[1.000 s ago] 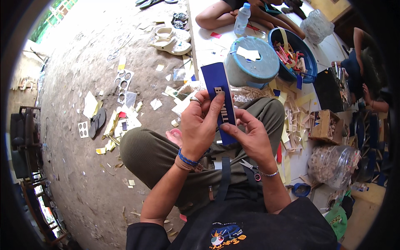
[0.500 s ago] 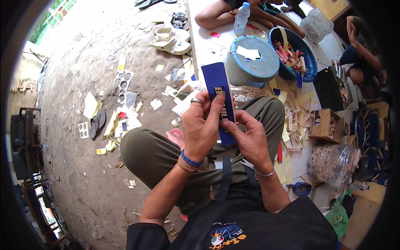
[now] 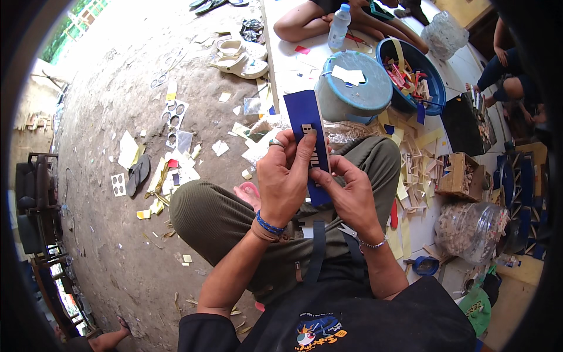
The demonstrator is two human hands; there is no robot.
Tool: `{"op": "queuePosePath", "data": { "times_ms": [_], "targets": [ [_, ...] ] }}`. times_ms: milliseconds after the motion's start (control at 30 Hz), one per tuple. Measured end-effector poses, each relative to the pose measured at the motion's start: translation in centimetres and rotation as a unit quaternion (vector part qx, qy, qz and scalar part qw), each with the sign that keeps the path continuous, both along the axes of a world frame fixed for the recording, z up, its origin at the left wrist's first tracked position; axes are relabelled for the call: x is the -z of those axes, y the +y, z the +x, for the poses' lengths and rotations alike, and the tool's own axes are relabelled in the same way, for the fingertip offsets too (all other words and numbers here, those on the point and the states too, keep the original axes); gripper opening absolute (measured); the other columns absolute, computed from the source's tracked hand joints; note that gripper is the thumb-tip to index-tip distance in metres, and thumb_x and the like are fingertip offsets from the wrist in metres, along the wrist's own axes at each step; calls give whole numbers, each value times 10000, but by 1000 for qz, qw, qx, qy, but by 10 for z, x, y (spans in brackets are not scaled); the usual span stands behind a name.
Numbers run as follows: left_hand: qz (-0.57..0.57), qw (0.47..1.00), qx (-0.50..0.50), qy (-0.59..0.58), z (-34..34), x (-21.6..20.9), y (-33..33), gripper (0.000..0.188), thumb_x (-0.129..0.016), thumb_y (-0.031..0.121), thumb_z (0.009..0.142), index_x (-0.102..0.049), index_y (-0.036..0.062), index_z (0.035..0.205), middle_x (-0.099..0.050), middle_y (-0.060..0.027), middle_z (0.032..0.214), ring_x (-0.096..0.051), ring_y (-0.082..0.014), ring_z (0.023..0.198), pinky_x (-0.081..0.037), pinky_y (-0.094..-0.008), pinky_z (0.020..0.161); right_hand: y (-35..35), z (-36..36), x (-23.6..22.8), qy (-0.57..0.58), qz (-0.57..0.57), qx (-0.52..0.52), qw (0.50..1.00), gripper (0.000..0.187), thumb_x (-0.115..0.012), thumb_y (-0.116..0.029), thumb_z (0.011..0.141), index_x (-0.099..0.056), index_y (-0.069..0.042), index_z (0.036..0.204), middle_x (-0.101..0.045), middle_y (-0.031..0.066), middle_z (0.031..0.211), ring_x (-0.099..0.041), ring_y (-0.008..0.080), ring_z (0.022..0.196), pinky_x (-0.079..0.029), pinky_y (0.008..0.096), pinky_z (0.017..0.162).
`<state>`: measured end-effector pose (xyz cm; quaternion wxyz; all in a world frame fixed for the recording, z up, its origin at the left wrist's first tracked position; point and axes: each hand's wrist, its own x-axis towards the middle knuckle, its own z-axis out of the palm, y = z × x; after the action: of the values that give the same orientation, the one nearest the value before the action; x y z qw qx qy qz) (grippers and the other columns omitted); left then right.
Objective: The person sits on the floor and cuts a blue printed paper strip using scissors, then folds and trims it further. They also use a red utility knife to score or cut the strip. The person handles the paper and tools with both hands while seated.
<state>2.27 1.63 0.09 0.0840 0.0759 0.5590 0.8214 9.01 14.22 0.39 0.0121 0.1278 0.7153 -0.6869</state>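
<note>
Both hands hold a long blue strip (image 3: 302, 105) with a pale edge and white lettering, tilted slightly over my lap. My left hand (image 3: 284, 170) grips it around the middle, thumb pressed on the lettered face. Lower down, my right hand (image 3: 350, 190) pinches the strip's right edge between thumb and fingers. The fingers behind the strip are partly hidden. Just under my right wrist, the metal blades of a pair of scissors (image 3: 347, 230) show against my trousers.
Beyond my hands stand an upturned blue-grey bucket (image 3: 375, 97) with paper on it, a blue basin (image 3: 431, 94) of coloured pieces and a water bottle (image 3: 339, 28). Wood scraps (image 3: 415, 176), a box (image 3: 459, 176) and a clear jar (image 3: 469, 232) lie to the right. Other people sit nearby.
My hands and the blue strip have hardly moved. At the far right a person has changed posture, and someone's bare foot has come into view at the lower left.
</note>
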Motion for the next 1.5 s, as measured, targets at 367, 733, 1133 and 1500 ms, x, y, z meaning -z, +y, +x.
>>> {"op": "queuePosePath", "data": {
  "times_ms": [367,733,1133,1500],
  "targets": [
    [5,1000,-3,2,1,0,0,233,-618,152,1069,-634,-72,1130,-772,-105,950,-712,-92,832,-572,-238,702,-3,-1,7,31,0,19,999,261,-757,-242,980,-721,8,1047,-727,14,875,-618,29,797,-513,231,681],
    [-24,999,30,-15,-1,1,-5,236,-593,192,1082,-574,-24,1176,-760,-155,1058,-743,-168,957,-606,-285,818,1,-1,9,-10,-23,18,1000,262,-772,-227,967,-720,-7,1098,-714,-3,888,-617,35,803,-506,217,696],
    [51,995,31,-85,-7,3,-7,277,-625,221,1066,-586,-13,1210,-750,-146,1113,-741,-177,991,-616,-310,849,12,-1,7,-20,-154,-31,987,336,-756,-154,975,-665,5,1256,-722,11,1050,-636,49,916,-521,217,789],
    [16,998,29,-46,-5,4,-4,233,-725,122,1000,-631,3,1178,-737,-62,1077,-676,-81,961,-549,-242,839,12,-1,5,-12,-136,-1,991,342,-741,-138,982,-647,8,1277,-726,25,1067,-644,51,940,-530,221,798]
  ]
}}
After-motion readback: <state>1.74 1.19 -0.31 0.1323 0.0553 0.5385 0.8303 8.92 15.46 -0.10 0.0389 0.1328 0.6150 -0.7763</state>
